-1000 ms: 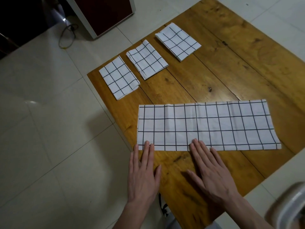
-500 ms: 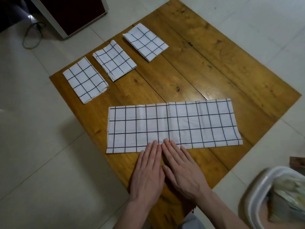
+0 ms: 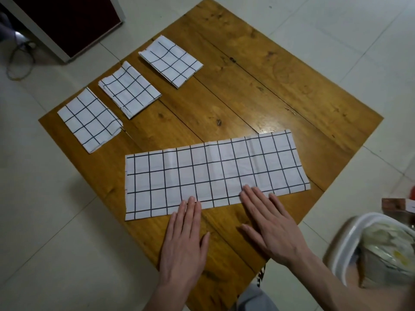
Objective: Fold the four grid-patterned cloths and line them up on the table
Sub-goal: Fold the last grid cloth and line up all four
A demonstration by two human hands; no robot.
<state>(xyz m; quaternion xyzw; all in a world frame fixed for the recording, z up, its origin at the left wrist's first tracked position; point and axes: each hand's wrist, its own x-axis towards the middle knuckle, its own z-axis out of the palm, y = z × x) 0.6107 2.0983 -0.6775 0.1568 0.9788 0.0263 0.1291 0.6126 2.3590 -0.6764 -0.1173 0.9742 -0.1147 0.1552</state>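
Now long cloth [image 3: 215, 176] lengthwise left-right, slightly tilted.

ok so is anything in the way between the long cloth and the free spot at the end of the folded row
Nothing visible. The long cloth lies flat under the fingertips of the left hand and right hand. Bare table lies between it and the three folded cloths, and the wood beyond the far one is bare too.
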